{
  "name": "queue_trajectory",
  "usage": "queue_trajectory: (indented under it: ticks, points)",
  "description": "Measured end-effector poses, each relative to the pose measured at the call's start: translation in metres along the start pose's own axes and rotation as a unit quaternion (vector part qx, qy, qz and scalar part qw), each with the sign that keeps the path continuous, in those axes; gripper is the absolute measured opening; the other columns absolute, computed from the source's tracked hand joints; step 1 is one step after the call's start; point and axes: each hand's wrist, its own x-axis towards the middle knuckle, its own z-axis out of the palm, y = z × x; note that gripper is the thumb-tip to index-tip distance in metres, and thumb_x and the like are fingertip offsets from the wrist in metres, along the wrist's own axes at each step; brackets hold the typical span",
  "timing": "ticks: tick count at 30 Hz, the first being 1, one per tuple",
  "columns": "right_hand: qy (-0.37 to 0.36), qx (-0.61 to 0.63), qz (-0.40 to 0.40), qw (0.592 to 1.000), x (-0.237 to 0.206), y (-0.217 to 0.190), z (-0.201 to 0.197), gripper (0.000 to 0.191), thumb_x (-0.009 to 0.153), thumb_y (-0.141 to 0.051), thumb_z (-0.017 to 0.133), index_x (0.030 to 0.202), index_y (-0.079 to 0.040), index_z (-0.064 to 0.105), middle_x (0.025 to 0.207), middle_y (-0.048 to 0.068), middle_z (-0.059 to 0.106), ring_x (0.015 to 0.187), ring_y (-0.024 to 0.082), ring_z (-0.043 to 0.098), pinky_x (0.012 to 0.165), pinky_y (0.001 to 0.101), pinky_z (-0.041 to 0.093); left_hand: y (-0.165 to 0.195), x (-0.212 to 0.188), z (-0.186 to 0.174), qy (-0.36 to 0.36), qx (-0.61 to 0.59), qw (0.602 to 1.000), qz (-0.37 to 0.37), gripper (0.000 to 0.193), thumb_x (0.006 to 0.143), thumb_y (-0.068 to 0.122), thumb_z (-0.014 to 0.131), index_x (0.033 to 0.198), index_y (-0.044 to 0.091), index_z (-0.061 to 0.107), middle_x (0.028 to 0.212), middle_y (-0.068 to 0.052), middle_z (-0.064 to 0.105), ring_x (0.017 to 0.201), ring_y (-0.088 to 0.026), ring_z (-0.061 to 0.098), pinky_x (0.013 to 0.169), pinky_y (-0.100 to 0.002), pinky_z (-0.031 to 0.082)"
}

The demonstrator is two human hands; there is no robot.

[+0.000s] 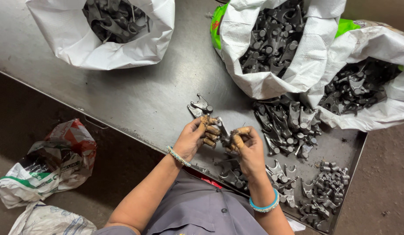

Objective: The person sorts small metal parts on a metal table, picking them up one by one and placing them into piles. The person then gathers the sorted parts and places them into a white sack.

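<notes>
Both hands closed on forked metal parts at table centre: left hand (194, 138) grips one (201, 105) sticking out toward 12 o'clock, right hand (247, 146) pinches another (222, 132). Castings prob. heavy, stiff, oily-slick; best held by shank, not prongs. Loose pile (289, 124) at 3 o'clock, sacks (263, 78) beyond.

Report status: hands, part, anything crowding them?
Left hand and right hand both grip one dark metal part. A second part sits beside left fingers. Loose pile close right.
</notes>
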Motion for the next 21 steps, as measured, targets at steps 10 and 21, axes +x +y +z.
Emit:
queue_trajectory:
  ticks: [10,21]
  points:
    - [0.054,-0.492,-0.297,0.816,-0.024,-0.024,0.035,0.031,0.074,-0.009,0.089,0.097,-0.001,0.068,0.092,0.006,0.069,0.075,0.015,0.064,0.069,0.0287,0.053,-0.009,0.003,-0.003,0.012,-0.012,1.000,0.012,0.037,0.108,0.028,0.052,0.125,-0.003,0.064,0.112,-0.010,0.072,0.098,-0.017,0.070,0.085,-0.036,0.060]
    - [0.009,-0.502,-0.241,0.830,-0.019,-0.022,0.037,0.031,0.075,-0.007,0.087,0.099,-0.001,0.067,0.089,0.007,0.069,0.076,0.019,0.068,0.069,0.0308,0.056,0.012,0.001,0.003,0.014,0.258,0.966,-0.030,0.023,0.088,0.018,0.079,0.097,0.000,0.068,0.077,-0.007,0.072,0.061,-0.011,0.070,0.049,-0.026,0.053]
